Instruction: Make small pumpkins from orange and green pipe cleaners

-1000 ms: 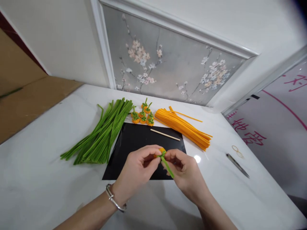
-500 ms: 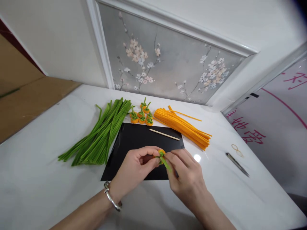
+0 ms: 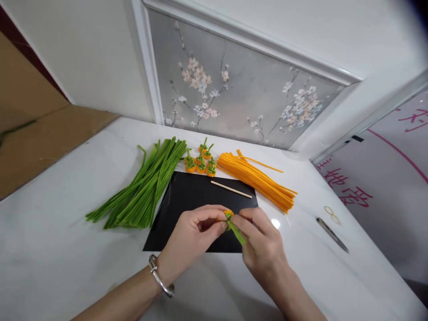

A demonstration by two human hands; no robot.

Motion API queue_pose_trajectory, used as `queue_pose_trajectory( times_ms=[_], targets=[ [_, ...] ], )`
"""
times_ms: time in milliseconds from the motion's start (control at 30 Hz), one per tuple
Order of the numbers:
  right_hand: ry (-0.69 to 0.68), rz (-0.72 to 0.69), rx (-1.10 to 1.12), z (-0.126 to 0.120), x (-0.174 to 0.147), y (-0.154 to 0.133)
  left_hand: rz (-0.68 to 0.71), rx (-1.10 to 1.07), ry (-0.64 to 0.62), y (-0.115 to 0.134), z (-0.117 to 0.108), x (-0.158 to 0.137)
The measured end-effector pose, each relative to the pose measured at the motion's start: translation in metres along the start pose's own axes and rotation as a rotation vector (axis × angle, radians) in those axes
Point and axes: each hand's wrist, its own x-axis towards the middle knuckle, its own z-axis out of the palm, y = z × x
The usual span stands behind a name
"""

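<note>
Above the near part of a black mat [image 3: 194, 196], my left hand [image 3: 195, 229] pinches a small orange and green pipe-cleaner pumpkin [image 3: 228, 213] between thumb and fingers. My right hand [image 3: 259, 234] is closed at the pumpkin's green top, its fingertips on the green pipe cleaner [image 3: 238, 232] that sticks out toward me. Fingers cover much of the pumpkin. A thin pale wooden stick [image 3: 230, 189] lies on the mat beyond my hands. Several finished-looking pumpkins [image 3: 200, 165] with green stems stand grouped behind the mat.
A bundle of green pipe cleaners [image 3: 143, 191] lies left of the mat, and an orange bundle [image 3: 256, 180] to its right. Farther right on the white table [image 3: 80, 263] are tweezers [image 3: 332, 235] and rubber bands [image 3: 332, 215]. Cardboard [image 3: 56, 142] borders the left; a whiteboard [image 3: 384, 214] the right.
My right fingers have shifted slightly at the pumpkin's top, and the green pipe cleaner's free end now points farther right and toward me. My left hand keeps its pinch. The whole view has shifted a little.
</note>
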Motion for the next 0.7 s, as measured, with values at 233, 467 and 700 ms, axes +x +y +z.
queue_pose_trajectory(
  times_ms=[233, 467, 700],
  targets=[
    [-0.016, -0.070, -0.096, -0.001, 0.001, 0.001, -0.127, -0.176, -0.001, -0.002, 0.000, 0.001],
    [-0.134, -0.101, -0.243, -0.007, -0.001, 0.001, -0.048, -0.053, -0.052, -0.005, -0.001, 0.002],
    [-0.202, 0.047, 0.013, -0.014, 0.001, 0.005, 0.052, 0.124, -0.085, -0.007, -0.003, 0.001]
  ],
)
